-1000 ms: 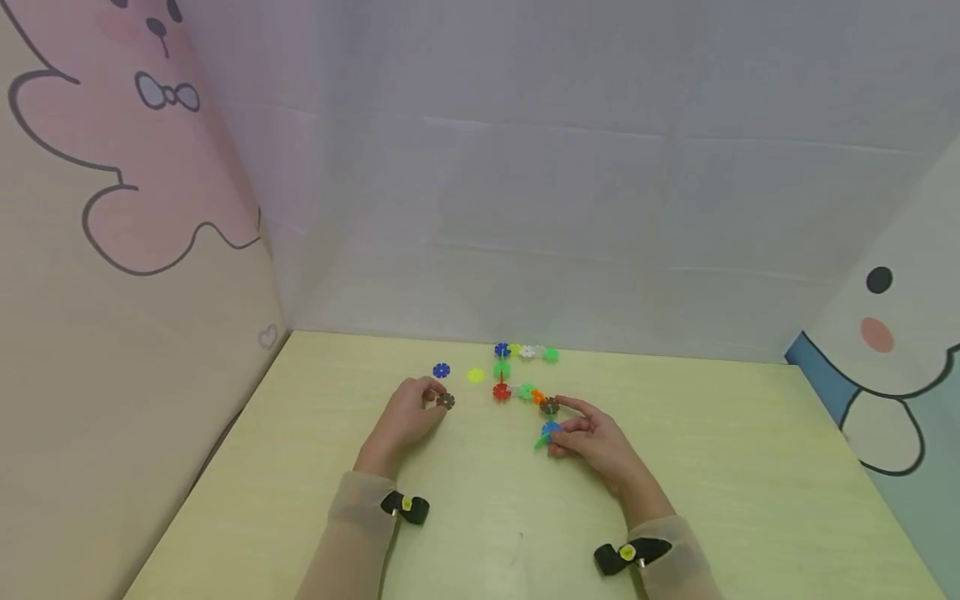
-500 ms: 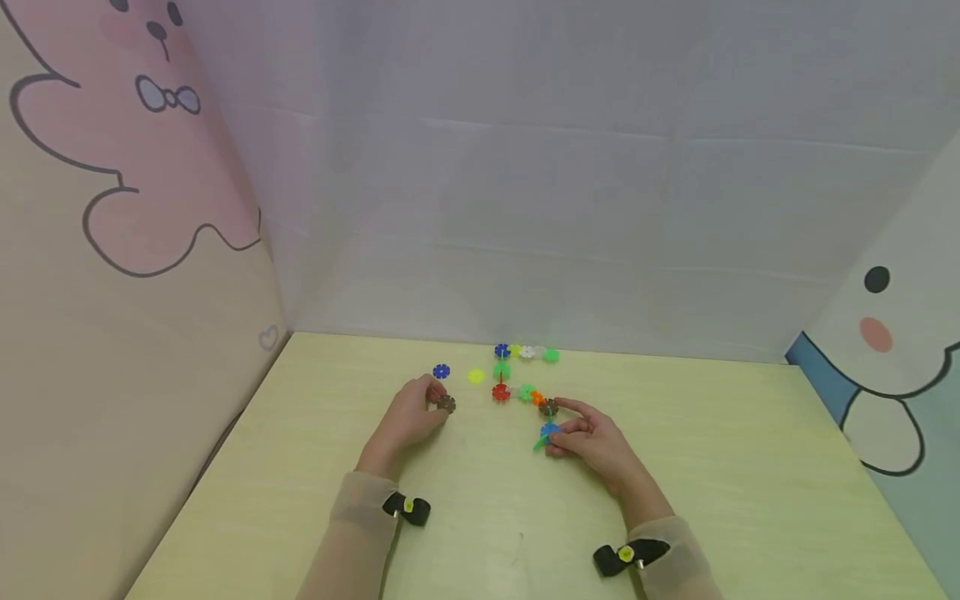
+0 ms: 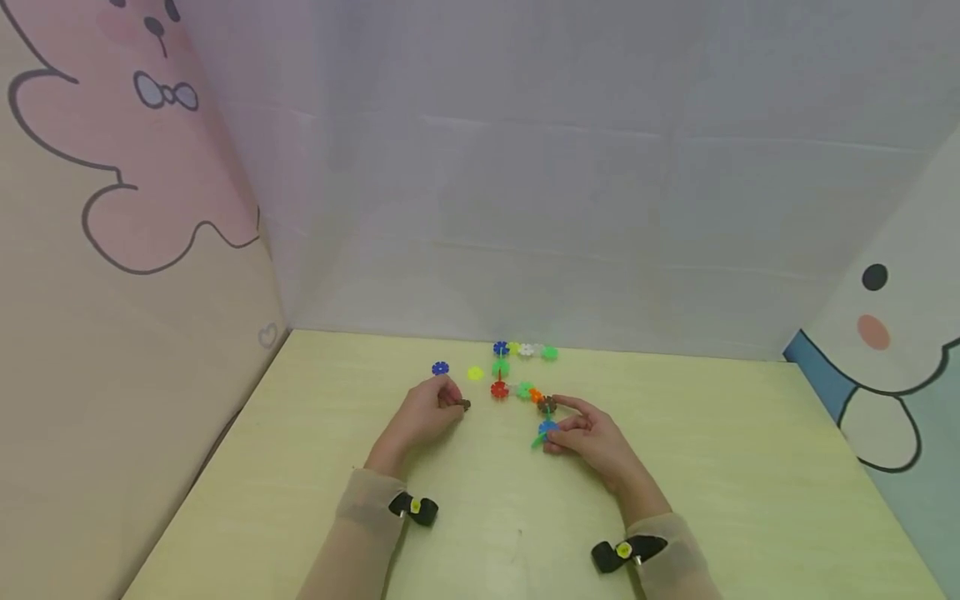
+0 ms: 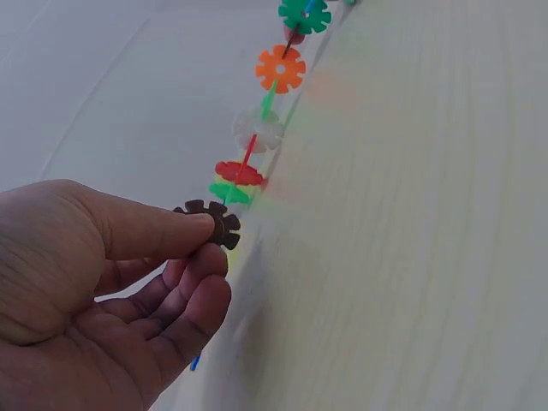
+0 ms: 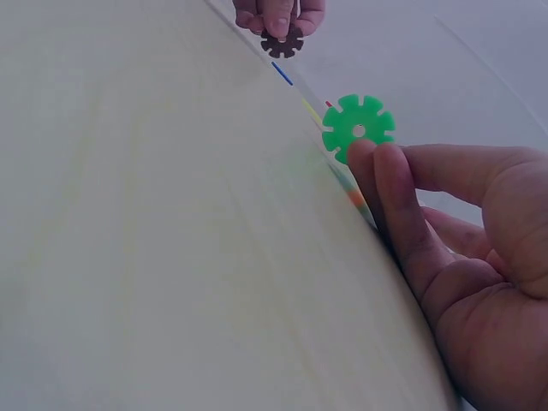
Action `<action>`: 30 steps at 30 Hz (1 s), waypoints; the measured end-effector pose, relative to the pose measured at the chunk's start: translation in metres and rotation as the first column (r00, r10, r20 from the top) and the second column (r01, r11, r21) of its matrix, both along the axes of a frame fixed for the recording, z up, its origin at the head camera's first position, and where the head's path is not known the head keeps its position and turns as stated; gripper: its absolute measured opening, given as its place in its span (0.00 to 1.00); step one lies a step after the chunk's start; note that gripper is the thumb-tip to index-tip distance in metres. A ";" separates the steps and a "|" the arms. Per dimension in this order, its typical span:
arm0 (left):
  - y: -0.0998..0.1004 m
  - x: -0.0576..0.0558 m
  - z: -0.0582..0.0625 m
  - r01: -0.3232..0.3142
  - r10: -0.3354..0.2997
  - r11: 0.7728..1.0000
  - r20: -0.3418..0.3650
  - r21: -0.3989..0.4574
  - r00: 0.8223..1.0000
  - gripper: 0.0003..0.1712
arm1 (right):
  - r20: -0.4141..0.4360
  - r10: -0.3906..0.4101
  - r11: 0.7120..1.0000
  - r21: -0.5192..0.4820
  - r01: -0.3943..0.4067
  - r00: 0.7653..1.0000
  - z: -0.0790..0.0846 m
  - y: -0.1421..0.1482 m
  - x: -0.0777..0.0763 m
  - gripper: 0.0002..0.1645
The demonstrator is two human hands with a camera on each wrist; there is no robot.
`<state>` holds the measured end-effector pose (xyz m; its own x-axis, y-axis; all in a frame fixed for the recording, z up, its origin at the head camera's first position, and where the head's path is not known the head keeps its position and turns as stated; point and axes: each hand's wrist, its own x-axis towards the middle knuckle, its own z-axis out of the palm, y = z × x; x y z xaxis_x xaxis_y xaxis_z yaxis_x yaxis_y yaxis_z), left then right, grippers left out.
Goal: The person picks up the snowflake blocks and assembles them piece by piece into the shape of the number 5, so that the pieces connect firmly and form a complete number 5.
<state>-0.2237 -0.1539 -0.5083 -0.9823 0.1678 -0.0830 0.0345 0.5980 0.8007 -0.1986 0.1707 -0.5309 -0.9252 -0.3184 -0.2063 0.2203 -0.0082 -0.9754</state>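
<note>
My left hand [image 3: 423, 412] pinches a brown notched snowflake disc [image 4: 224, 227] between thumb and fingers; in the head view it appears nearly edge-on. My right hand [image 3: 596, 442] holds the near end of a linked chain of discs, thumb and fingers at a blue disc [image 3: 548, 427] and a green disc [image 5: 347, 118]. The green one stands upright in the right wrist view. From there the chain runs back through another brown disc [image 3: 547, 405], an orange disc [image 3: 536, 396] and a red disc [image 3: 499, 389] to a dark blue disc [image 3: 501, 348].
A loose dark blue disc [image 3: 440, 367] and a loose yellow disc [image 3: 476, 373] lie on the pale wooden table [image 3: 495, 517], just beyond my left hand. The chain's far row ends at a green disc [image 3: 551, 353] near the back curtain [image 3: 555, 208].
My left hand has shifted slightly right, toward the chain, and turned the brown disc from face-on to edge-on. The right hand stays almost still with its grip on the chain's end.
</note>
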 end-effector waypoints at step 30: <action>0.062 0.022 -0.004 0.203 -0.284 0.935 0.272 0.291 0.919 0.08 | 0.015 -0.012 0.999 -0.037 0.013 1.000 -0.002 0.000 -0.002 0.41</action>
